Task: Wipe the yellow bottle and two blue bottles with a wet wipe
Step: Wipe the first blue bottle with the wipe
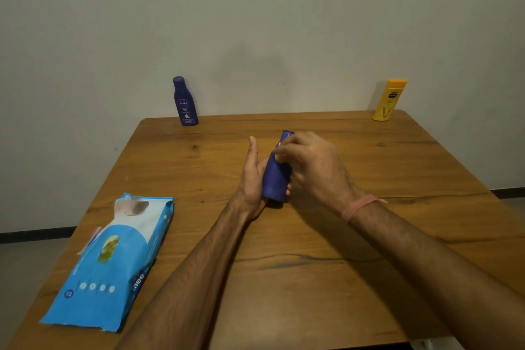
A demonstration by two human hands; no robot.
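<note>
The right hand [308, 163] covers the upper half of the blue bottle [275, 179], so its neck and label side stay out of sight; only the cap tip peeks past the knuckles. A speck of white shows under those fingers, too small to say what it is. The left hand [251, 176] cups the bottle's far side, and its fingers are hidden but for tips poking out at the base. Both forearms run off the bottom edge. The table [326, 293] is cut off there too, near corners unseen. On the wipes pack [113, 258], the fine print is unreadable. Same for the yellow bottle [389, 101]: logo too small to read.
</note>
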